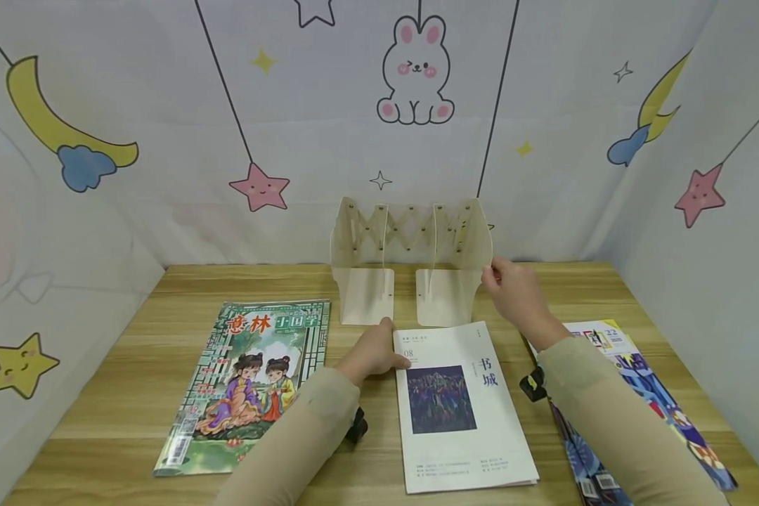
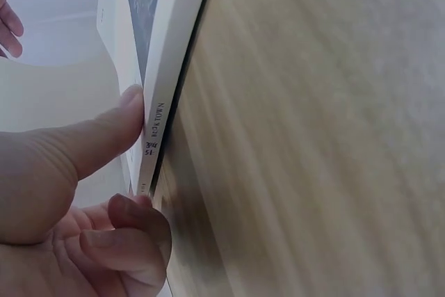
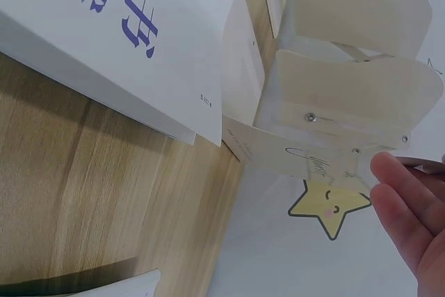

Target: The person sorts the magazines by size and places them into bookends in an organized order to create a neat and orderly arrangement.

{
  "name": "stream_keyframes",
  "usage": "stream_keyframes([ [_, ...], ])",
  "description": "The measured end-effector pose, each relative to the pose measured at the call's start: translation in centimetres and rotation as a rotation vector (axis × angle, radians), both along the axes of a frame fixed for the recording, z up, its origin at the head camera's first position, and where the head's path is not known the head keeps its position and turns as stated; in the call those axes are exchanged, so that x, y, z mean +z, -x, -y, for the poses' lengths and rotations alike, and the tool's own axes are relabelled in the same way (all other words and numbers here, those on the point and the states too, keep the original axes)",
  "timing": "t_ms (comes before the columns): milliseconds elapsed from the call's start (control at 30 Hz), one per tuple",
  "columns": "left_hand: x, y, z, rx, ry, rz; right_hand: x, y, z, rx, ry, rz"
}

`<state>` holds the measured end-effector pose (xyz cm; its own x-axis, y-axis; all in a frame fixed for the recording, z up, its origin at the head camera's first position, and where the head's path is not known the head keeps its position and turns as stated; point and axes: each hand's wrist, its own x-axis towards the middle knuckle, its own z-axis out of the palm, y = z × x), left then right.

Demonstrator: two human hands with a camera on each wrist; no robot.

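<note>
A white magazine [image 1: 443, 450] with a dark picture on its cover lies on the table in front of the bookend. My left hand [image 1: 374, 349] holds it at its upper left edge. In the left wrist view the thumb [image 2: 115, 130] presses on the spine side, and the other fingers curl at the corner. The cream expandable bookend [image 1: 370, 295] stands upright at the back, its crossed slats spread between upright panels. At its right end panel, my right hand [image 1: 519, 295] pinches the outer edge; in the right wrist view the fingertips [image 3: 400, 203] are beside that panel.
To the left lies a green illustrated magazine [image 1: 259, 372]. Colourful magazines [image 1: 658, 400] overlap at the right, partly under my right forearm. A printed white curtain [image 1: 316, 105] surrounds the wooden table [image 1: 126, 351] behind and at both sides.
</note>
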<state>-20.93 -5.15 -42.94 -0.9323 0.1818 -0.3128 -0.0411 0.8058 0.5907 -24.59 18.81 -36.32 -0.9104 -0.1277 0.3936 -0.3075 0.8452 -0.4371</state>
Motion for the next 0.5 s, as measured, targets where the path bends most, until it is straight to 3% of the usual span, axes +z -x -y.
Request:
stream_keyframes([
  [333, 0.17, -0.16, -0.26, -0.08, 0.085, -0.009, 0.04, -0.09, 0.12, 0.002, 0.006, 0.004],
  [500, 0.15, -0.16, -0.49, -0.052, 0.078, -0.001, 0.02, -0.11, 0.14, 0.0, -0.002, 0.003],
])
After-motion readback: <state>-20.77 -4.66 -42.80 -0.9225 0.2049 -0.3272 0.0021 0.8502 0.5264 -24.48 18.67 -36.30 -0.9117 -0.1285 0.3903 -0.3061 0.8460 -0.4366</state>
